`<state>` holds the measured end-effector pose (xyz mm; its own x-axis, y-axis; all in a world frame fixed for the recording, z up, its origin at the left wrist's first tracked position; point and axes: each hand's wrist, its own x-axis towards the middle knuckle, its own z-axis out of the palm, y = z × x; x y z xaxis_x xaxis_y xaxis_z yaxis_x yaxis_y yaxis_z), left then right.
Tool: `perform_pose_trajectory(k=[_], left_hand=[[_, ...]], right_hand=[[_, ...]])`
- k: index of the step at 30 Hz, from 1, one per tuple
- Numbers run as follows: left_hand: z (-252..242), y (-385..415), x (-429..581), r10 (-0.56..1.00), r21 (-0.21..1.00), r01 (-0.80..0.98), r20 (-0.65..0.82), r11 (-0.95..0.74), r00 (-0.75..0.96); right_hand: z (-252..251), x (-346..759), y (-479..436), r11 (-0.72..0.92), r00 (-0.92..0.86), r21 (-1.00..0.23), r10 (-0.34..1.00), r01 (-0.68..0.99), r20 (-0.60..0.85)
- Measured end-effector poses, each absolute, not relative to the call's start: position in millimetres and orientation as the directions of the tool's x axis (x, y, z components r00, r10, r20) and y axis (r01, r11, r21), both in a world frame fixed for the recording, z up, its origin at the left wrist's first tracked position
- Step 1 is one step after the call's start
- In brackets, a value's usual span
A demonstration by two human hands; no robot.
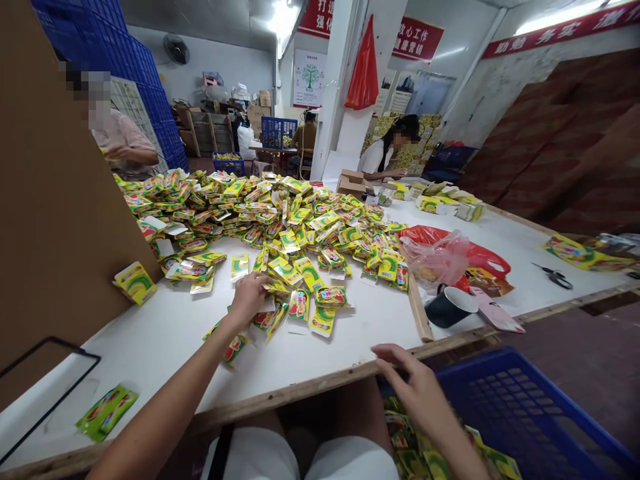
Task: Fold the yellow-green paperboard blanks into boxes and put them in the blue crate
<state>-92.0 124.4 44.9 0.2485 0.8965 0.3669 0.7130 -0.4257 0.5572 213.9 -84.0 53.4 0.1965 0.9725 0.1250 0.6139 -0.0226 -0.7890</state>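
My left hand (249,299) reaches over the white table to the near side of a big heap of small yellow-green printed cartons (260,207). Its fingers are closed on a carton (276,287) among the loose ones, and the fingertips are partly hidden. Several cartons nearby have raised end flaps, such as the carton (299,303) just right of the hand. My right hand (407,377) hangs at the table's wooden front edge with its fingers apart and nothing in them. Below it is a blue basket (505,373) with more yellow cartons inside.
A dark mug (450,307), a pink phone (497,312) and plastic bags (440,257) lie right of a wooden divider (419,310). Scissors (554,275) are farther right. A green packet (107,411) lies front left, beside a cardboard sheet (65,200). Other people sit beyond the heap.
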Motion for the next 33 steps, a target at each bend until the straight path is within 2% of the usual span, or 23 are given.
perform_pose_trajectory(k=[4, 7, 9, 11, 13, 15, 23, 27, 30, 33], left_hand=[[76.8, 96.7, -82.1, 0.854, 0.584, 0.625, 0.402, -0.518, 0.332], [90.2, 61.7, -74.9, 0.832, 0.711, 0.464, 0.325, -0.529, 0.45], [81.4, 41.3, -70.8, 0.843, 0.82, 0.358, 0.252, -0.447, 0.475], [60.0, 25.8, -68.2, 0.903, 0.919, 0.246, 0.202, -0.308, 0.379], [34.6, 14.6, -67.4, 0.947, 0.972, 0.12, 0.165, -0.204, 0.276], [14.3, 7.0, -68.1, 0.95, 0.985, 0.06, 0.141, -0.163, 0.278], [-5.3, 12.5, -76.0, 0.941, 0.994, 0.086, 0.028, -0.06, 0.337], [-6.2, 16.3, -72.3, 0.939, 1.0, -0.019, 0.015, -0.009, 0.344], [-3.4, 14.1, -67.0, 0.949, 0.994, -0.105, 0.045, -0.013, 0.313], [1.9, 10.8, -63.2, 0.947, 0.997, -0.034, 0.072, -0.065, 0.312]], right_hand=[[65.0, 141.8, -50.4, 0.242, 0.118, -0.835, 0.933, 0.494, 0.34], [61.8, 110.3, -30.6, 0.346, 0.084, -0.849, 0.908, 0.4, 0.41], [47.6, 98.8, -21.6, 0.324, 0.085, -0.897, 0.928, 0.3, 0.363], [26.9, 93.1, -16.1, 0.249, 0.096, -0.951, 0.958, 0.185, 0.269], [6.2, 92.1, -13.8, 0.179, 0.094, -0.981, 0.978, 0.081, 0.186], [-8.8, 94.8, -13.4, 0.142, 0.072, -0.99, 0.987, 0.019, 0.143], [-9.6, 109.9, 3.2, 0.079, -0.126, -0.993, 0.99, 0.085, 0.068], [-6.3, 105.0, 14.6, 0.144, -0.075, -0.972, 0.988, 0.188, 0.132], [-5.8, 101.2, 14.6, 0.155, -0.026, -0.983, 0.988, 0.096, 0.153], [-4.4, 102.4, 10.0, 0.165, -0.041, -0.981, 0.986, 0.099, 0.162]])
